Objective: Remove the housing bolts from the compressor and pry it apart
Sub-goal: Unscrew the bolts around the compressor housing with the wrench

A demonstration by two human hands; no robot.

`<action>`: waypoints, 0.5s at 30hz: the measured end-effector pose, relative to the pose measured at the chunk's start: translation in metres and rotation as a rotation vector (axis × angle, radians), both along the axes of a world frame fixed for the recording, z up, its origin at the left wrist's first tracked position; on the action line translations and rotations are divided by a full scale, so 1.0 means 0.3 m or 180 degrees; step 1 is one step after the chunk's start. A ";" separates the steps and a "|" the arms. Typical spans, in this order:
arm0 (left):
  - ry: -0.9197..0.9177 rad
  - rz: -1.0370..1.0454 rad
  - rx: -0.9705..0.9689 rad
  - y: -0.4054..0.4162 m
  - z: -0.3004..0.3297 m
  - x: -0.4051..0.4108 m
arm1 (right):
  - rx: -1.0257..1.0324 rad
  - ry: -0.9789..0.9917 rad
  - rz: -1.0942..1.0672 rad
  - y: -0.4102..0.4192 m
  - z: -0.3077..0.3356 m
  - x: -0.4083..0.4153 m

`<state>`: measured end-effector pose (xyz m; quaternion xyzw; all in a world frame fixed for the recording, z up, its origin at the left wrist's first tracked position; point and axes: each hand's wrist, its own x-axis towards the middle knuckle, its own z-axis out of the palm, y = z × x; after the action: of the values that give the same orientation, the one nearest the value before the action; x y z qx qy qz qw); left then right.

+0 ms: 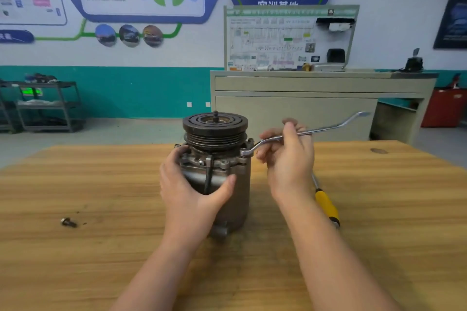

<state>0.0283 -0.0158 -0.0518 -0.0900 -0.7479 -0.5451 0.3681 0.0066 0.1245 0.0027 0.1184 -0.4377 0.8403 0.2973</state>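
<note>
The grey metal compressor [240, 192] stands upright at the middle of the wooden table [101, 184], its black grooved pulley [215, 129] on top. My left hand [187, 189] grips the housing from the front left, fingers and thumb curled round it. My right hand [288, 156] holds a chrome offset ring wrench [326, 128] near its lower bend. The wrench's ring end sits on a housing bolt [244, 152] at the flange's right side. Another bolt head [250, 141] shows just behind it.
A loose bolt [68, 222] lies on the table to the left. A yellow-handled screwdriver [327, 203] lies right of the compressor, partly behind my right forearm. A grey cabinet [303, 106] with a display board stands beyond the table; a shelf cart [48, 106] stands far left.
</note>
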 end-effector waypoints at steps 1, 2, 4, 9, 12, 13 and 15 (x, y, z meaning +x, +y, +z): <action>0.0017 0.0001 0.0003 0.000 -0.001 0.000 | -0.0419 -0.0358 0.0374 0.010 0.014 -0.018; 0.0020 -0.0002 0.0006 -0.001 -0.001 0.000 | -0.0754 -0.0573 0.0651 0.019 0.022 -0.028; -0.0019 -0.0034 0.0014 -0.003 -0.001 0.001 | -0.1101 -0.0528 0.0798 0.028 0.028 -0.029; -0.0019 -0.0039 0.0008 -0.002 0.001 0.004 | -0.0063 0.0465 -0.0422 0.027 0.019 0.029; -0.0052 -0.0062 0.0018 -0.003 0.002 0.003 | 0.0790 0.0951 -0.1068 0.002 0.006 0.064; -0.0049 -0.0064 0.0015 -0.004 0.002 0.003 | 0.0927 0.1088 -0.1160 -0.005 0.003 0.074; -0.0045 -0.0069 0.0027 -0.004 0.005 0.004 | 0.1142 0.1356 -0.1293 -0.009 -0.002 0.084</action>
<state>0.0294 -0.0170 -0.0504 -0.0926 -0.7471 -0.5528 0.3574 0.0317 0.1218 0.0021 0.2520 -0.5213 0.6300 0.5176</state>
